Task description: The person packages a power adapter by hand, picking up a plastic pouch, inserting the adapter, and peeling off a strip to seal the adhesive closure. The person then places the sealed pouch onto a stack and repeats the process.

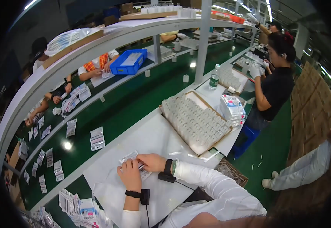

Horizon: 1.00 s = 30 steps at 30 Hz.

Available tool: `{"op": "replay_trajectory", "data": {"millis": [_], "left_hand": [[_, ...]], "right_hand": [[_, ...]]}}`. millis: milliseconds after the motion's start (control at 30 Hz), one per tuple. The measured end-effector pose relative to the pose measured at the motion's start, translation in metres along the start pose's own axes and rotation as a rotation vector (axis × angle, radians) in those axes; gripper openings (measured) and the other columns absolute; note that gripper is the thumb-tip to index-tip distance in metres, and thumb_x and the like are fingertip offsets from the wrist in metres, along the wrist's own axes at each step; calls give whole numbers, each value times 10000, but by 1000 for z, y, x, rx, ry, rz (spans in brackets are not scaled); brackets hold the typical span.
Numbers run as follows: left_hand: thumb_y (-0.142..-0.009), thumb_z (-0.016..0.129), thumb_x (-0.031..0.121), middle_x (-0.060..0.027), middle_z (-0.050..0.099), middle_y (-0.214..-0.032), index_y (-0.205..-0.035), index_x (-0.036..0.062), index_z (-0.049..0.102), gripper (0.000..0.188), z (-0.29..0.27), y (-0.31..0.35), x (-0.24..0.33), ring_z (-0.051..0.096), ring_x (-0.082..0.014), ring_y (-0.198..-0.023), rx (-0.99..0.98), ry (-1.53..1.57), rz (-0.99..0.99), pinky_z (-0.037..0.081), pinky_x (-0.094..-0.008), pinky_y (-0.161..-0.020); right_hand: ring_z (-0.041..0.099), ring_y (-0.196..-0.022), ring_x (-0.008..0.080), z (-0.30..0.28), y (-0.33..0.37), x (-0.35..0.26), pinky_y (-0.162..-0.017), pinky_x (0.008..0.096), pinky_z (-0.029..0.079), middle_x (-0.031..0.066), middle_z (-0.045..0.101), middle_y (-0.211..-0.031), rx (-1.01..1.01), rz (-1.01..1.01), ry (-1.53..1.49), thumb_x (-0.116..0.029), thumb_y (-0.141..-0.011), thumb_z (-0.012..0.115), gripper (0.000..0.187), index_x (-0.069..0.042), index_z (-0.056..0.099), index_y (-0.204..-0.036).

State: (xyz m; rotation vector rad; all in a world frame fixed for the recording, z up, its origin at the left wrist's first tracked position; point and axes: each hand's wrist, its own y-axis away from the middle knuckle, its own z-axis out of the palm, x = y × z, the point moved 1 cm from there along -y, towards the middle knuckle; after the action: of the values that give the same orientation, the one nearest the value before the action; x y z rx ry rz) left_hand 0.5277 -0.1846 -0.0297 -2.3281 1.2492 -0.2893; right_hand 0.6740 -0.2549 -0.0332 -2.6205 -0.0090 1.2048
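Note:
On the white worktop [159, 142] in front of me lies a small printed pouch [129, 156], partly covered by my fingers. My left hand [129, 175] comes down over its near side with bent fingers closed on it. From the right, my right hand [152, 162] pinches the same pouch, its fingertips close to those of the left. What is inside the pouch is hidden. Each wrist wears a black band with a small cabled module. At the lower left, a pile of similar printed pouches [85, 209] rests beside the worktop.
A cardboard tray [185, 147] of white plastic pieces stands right of my hands, near a water bottle [214, 77] and stacked pouches [233, 110]. Pouches ride on the green conveyor belt [135, 104]. A blue bin [128, 62] sits beyond. Co-workers sit across and to the right.

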Motion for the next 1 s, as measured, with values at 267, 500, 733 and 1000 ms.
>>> {"op": "replay_trajectory", "data": {"millis": [267, 500, 733, 1000], "left_hand": [[-859, 556, 183, -27, 574, -1020, -949, 157, 580, 97, 3, -15, 9, 569, -220, -987, -73, -149, -27, 383, -487, -953], [-815, 614, 124, -56, 580, -1042, -1015, 117, 594, 202, 14, -3, -7, 576, -244, -994, -272, 136, -165, 418, -422, -937], [-882, 621, 231, -10, 539, -1343, -1283, 161, 572, 411, -20, 39, -36, 512, -239, -1237, -290, 327, 85, 412, -404, -982], [-908, 610, 348, 53, 417, -1524, -1422, 260, 501, 533, -22, 54, -67, 366, -221, -1400, -398, 285, 225, 303, -425, -1093]], "right_hand": [[640, -943, 352, 5, 8, 3, -791, 443, 521, 130, 674, -1007, -3, -9, 110, -60, -768, 600, 366, -97, 555, -1129], [631, -924, 318, 5, 14, -5, -754, 424, 514, 81, 648, -992, 58, -103, 317, -115, -758, 663, 280, -105, 581, -1026], [472, -1286, 255, -32, 42, -1, -1025, 454, 399, 14, 594, -1297, -51, -250, 475, -277, -826, 684, 450, -152, 593, -1249], [400, -1379, 242, -29, 45, 13, -1124, 509, 288, -33, 588, -1350, -118, -192, 455, -352, -927, 604, 404, -196, 615, -1300]]}}
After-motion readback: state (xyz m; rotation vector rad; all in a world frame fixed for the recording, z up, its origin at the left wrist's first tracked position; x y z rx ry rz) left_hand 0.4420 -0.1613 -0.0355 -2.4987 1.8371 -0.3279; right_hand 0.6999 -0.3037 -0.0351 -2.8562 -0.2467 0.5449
